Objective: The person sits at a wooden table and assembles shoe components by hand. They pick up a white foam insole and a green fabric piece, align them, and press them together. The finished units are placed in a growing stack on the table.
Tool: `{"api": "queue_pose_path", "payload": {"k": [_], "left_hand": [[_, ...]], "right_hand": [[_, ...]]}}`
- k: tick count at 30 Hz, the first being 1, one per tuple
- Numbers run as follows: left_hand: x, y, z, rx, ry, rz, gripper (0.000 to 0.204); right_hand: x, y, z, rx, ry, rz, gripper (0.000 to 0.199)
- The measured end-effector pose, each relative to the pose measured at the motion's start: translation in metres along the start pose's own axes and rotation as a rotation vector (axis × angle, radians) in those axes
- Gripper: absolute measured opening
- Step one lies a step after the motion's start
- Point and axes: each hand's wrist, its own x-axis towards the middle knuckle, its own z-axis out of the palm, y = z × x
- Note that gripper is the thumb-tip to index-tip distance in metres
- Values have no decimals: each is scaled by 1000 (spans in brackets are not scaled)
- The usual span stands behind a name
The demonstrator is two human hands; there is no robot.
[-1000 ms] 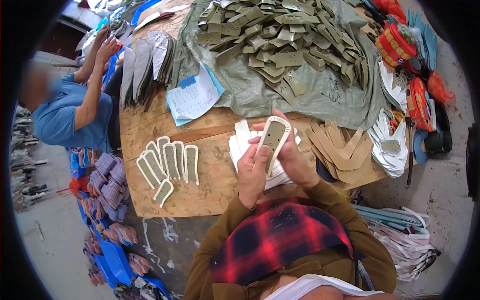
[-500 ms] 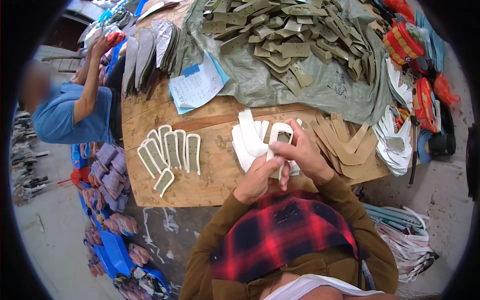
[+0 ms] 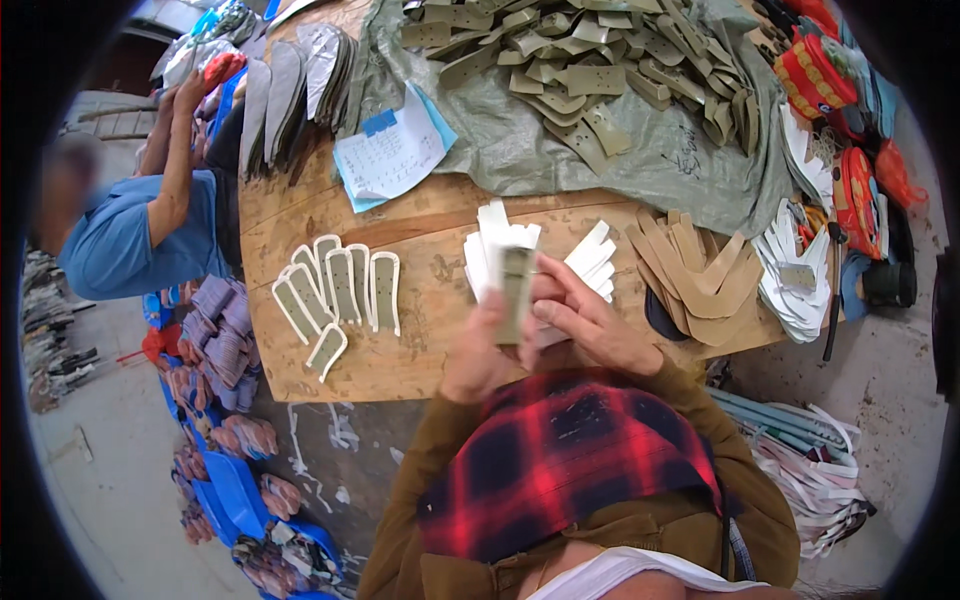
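My left hand [image 3: 473, 350] is closed on an olive panel [image 3: 516, 290], a narrow piece with a pale edge, held upright over the table and smeared by motion. Just right of it is my right hand [image 3: 592, 318], its index finger and thumb apart near the panel's edge; whether a fingertip touches the panel I cannot tell. Beneath both hands lie white V-shaped strips [image 3: 594, 256], partly covered. On the left of the table, several olive panels with white edging [image 3: 341, 284] are fanned out, one lying nearer [image 3: 326, 347].
Tan V-shaped pieces [image 3: 715, 290] and white strips [image 3: 796, 295] lie to the right. Olive pieces [image 3: 590, 80] are heaped on a green sheet [image 3: 480, 165], beside a written paper [image 3: 390, 155]. Another person in a blue shirt [image 3: 150, 235] works at the left. Bundled gloves [image 3: 222, 335] lie below.
The olive panel has moved left and been turned, its white-rimmed face no longer showing. My left hand has carried it away from my right hand, whose fingers have loosened.
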Motion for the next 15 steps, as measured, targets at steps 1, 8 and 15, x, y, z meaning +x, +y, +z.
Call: {"api": "queue_pose_path", "payload": {"k": [1,8,15], "left_hand": [[-5,16,-10,167,87,134,35],[-44,96,-103,1997,917,935,63],[-22,23,-68,1280,601,679,28]], "right_hand": [[-4,-2,4,15,10,4,48],[14,-5,-33,-1207,-10,-365,34],[24,9,-26,-1333,25,-379,23]]}}
